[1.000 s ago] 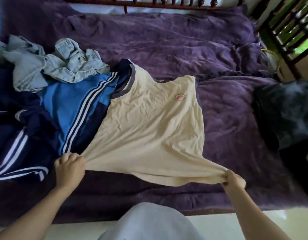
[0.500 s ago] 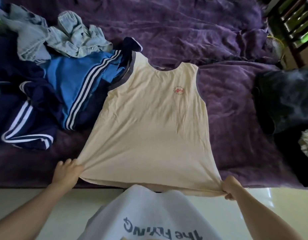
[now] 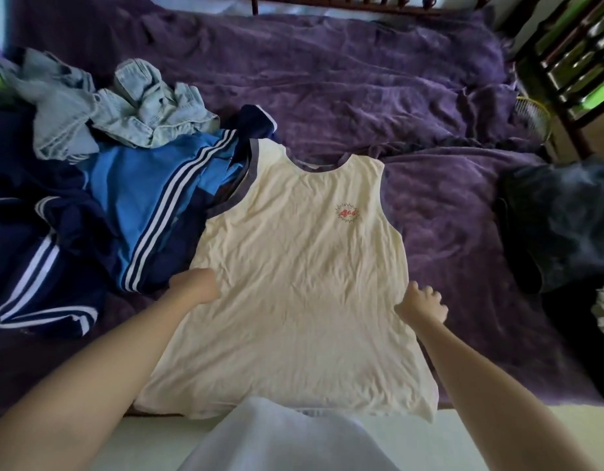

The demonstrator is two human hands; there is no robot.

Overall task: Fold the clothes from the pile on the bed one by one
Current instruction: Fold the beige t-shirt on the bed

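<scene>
**On the purple bed, a cream vest lies flat with a hand at each side**

Across the near half of the purple blanket [image 3: 327, 79] the cream sleeveless shirt [image 3: 304, 283] is spread front up. Its neckline points away from the person, and its small red logo [image 3: 347, 214] shows on the chest. The hem reaches the bed's near edge, where the person's pale top [image 3: 283, 440] covers its middle.

The left hand [image 3: 196, 286] sits at the shirt's left side seam. It is blurred, with its fingers out of sight, so I cannot tell whether it holds cloth. The right hand [image 3: 422, 302] is at the right side seam with its fingers curled. Whether they pinch the edge cannot be made out.

The shirt's far left shoulder overlaps the pile. There a blue striped garment [image 3: 151, 198] lies under crumpled pale denim [image 3: 151, 110], and the frame cuts off more navy cloth at the left. A dark heap [image 3: 562, 226] at the right is too blurred to identify.

Half a second ago both hands pinched the hem corners and pulled them wide at the bed's edge. Now the hem lies slack, and both hands have moved up to the shirt's sides.
</scene>
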